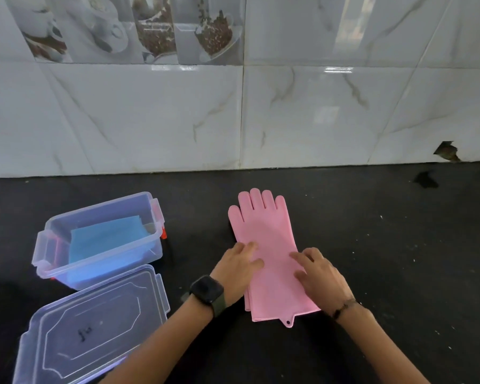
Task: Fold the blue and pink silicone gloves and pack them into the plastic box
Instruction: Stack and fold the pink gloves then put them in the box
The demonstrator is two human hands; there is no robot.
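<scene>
The pink silicone gloves point(263, 231) lie flat and stacked on the black counter, fingers pointing toward the wall, cuffs toward me. My left hand point(239, 270) rests with spread fingers on the left side of the gloves' palm area. My right hand point(320, 275) presses flat on the right side near the cuff. Neither hand grips the gloves. The folded blue gloves point(108, 239) sit inside the clear plastic box point(47, 245) at the left, which stands open.
The box's clear lid point(94, 328) lies on the counter in front of the box. A white marble-tiled wall point(233, 120) rises behind the counter, with a chipped hole point(446, 152) at the right. Bare black counter point(399, 245) stretches to the right.
</scene>
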